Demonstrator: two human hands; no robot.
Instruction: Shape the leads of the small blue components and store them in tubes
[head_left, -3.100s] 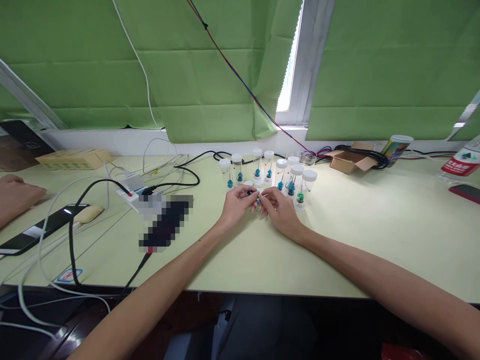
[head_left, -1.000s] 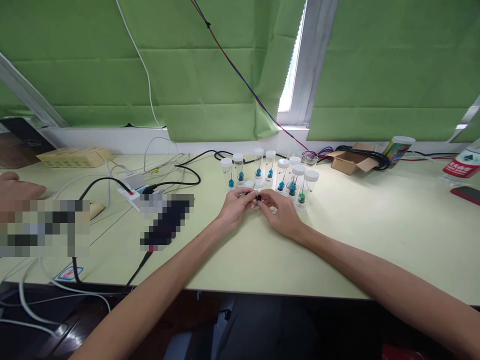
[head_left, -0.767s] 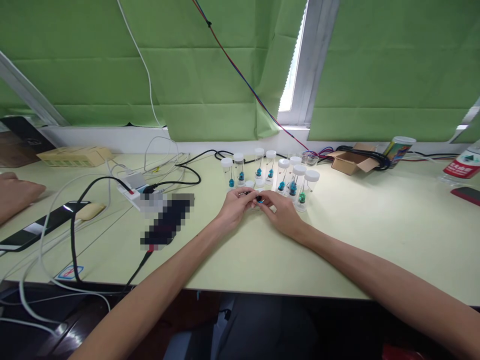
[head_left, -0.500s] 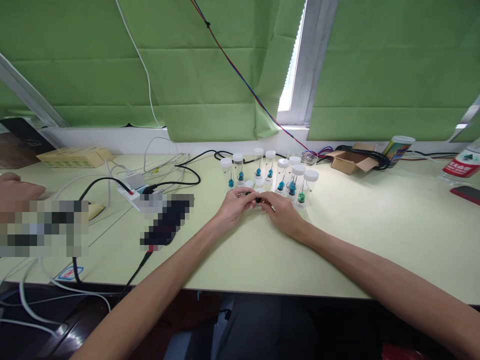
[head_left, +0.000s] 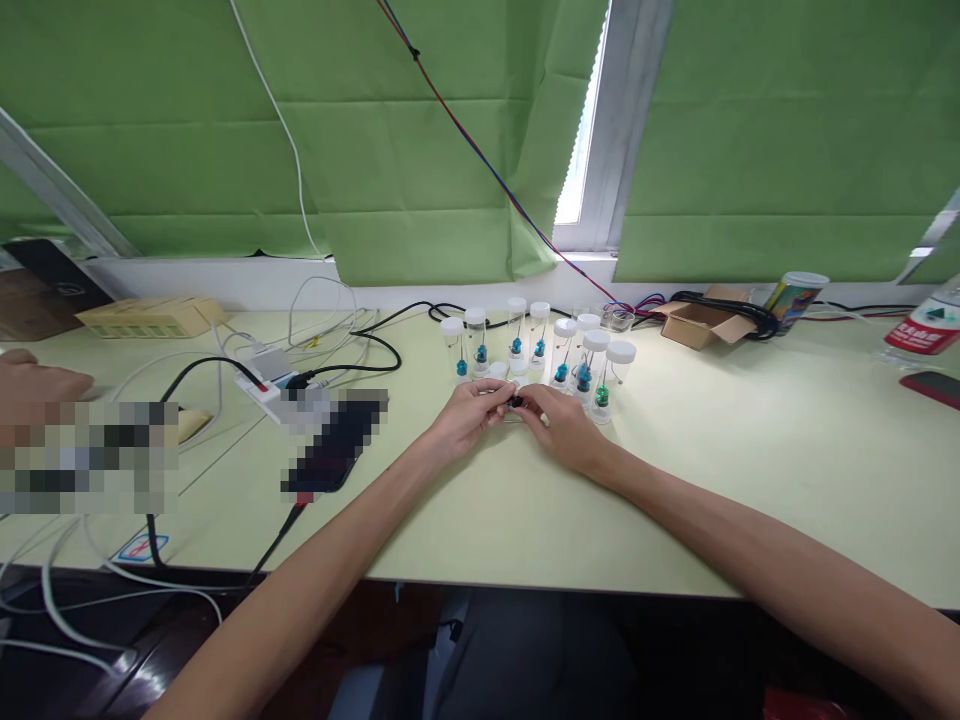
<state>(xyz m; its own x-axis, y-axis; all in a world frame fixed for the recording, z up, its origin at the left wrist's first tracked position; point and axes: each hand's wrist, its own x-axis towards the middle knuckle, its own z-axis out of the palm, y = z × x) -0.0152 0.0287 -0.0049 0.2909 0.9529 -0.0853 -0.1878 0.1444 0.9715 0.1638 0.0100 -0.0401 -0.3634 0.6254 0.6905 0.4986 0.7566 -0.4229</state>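
Observation:
My left hand (head_left: 471,414) and my right hand (head_left: 561,424) meet at the middle of the table, their fingertips closed together on a small black part (head_left: 515,401). Its exact kind is too small to make out, and the fingers cover much of it. Just behind the hands stand several clear tubes with white caps, among them a tube (head_left: 456,345) at the left end holding a blue piece. Nearest my right hand is a tube with a green piece (head_left: 602,396). A white cap (head_left: 497,371) sits low, right behind my left fingertips.
A phone (head_left: 337,445) with a cable lies left, near a white power strip (head_left: 274,395). Another person's hand (head_left: 41,385) is at the far left. An open cardboard box (head_left: 701,325), a can (head_left: 799,300) and a bottle (head_left: 926,325) stand at the back right.
Both hands stay in place, with only a slight shift of the fingers around the small black part. The tubes have not moved.

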